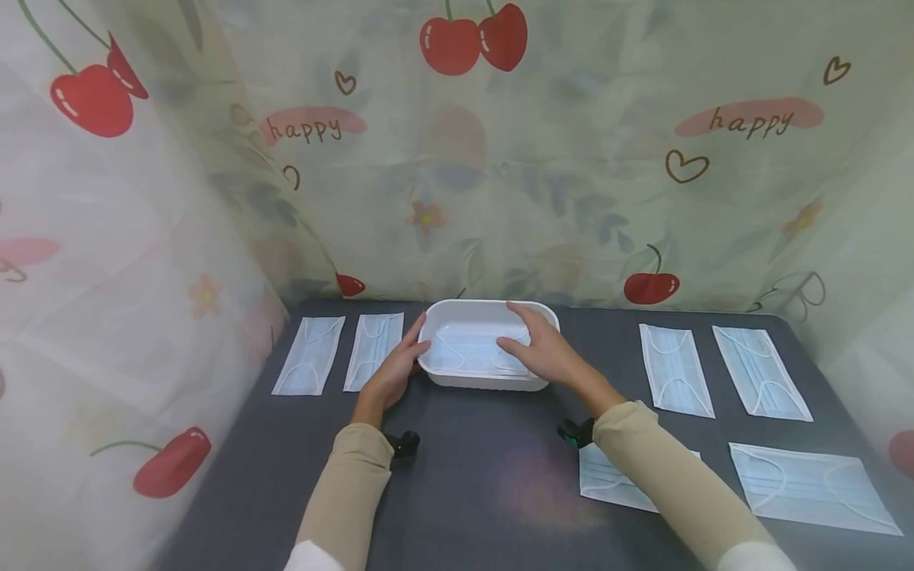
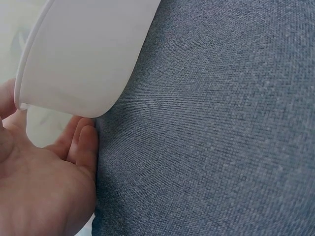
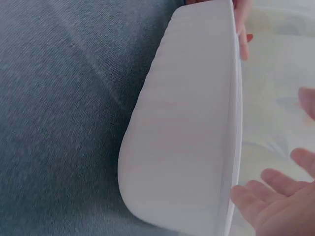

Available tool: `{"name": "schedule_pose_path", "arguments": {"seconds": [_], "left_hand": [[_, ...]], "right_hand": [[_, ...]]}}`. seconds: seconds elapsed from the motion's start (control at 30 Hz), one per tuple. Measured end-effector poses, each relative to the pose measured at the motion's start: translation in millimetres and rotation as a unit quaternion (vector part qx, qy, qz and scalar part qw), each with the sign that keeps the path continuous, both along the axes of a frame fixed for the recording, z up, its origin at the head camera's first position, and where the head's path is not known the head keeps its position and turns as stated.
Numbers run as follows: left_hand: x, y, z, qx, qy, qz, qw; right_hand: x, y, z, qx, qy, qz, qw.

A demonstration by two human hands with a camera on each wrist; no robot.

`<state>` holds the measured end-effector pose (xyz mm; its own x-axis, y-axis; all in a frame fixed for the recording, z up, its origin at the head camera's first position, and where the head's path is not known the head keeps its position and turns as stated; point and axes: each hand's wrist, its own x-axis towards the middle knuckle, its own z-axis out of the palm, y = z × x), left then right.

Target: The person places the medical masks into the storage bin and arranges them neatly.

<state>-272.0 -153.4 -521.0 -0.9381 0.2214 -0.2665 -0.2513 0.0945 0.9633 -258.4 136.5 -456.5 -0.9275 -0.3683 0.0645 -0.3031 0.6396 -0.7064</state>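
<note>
A white plastic basin (image 1: 485, 383) with rounded corners stands at the back middle of the dark table. Inside it lies a pale blue face mask (image 1: 471, 353) with white ear loops. My left hand (image 1: 393, 373) holds the basin's left end, thumb over the rim and fingers along the outside; in the left wrist view its fingertips (image 2: 88, 140) are down at the tabletop. Over the basin's right part is my right hand (image 1: 546, 349), fingers spread and thumb apart, holding nothing. The right wrist view shows its fingers (image 3: 280, 182) above the rim.
Left of the basin lie two face masks, an outer mask (image 1: 309, 357) and an inner mask (image 1: 374, 349). On the right are two upright masks (image 1: 677, 369) and two sideways masks (image 1: 814, 488), one partly under my right forearm. A printed curtain (image 1: 457, 190) encloses the table.
</note>
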Motion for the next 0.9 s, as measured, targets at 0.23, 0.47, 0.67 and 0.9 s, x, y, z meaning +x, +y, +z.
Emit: {"name": "schedule_pose_path", "arguments": {"seconds": [0.23,0.47,0.67,0.9], "left_hand": [[-0.2,0,0.7,0.006,0.002,0.001,1.0000],[0.7,-1,-0.9,0.007,-0.001,0.000,1.0000],[2.7,-1,1.0,0.002,-0.003,0.003,1.0000],[3.5,1,1.8,0.004,-0.004,0.002,1.0000]], "right_hand": [[9.6,10,3.0,0.075,0.057,-0.014,0.995],[20.1,21,3.2,0.176,0.088,-0.039,0.980],[25.2,34,1.9,0.184,0.091,-0.055,0.977],[34.5,52,1.1,0.191,0.099,-0.068,0.974]]}}
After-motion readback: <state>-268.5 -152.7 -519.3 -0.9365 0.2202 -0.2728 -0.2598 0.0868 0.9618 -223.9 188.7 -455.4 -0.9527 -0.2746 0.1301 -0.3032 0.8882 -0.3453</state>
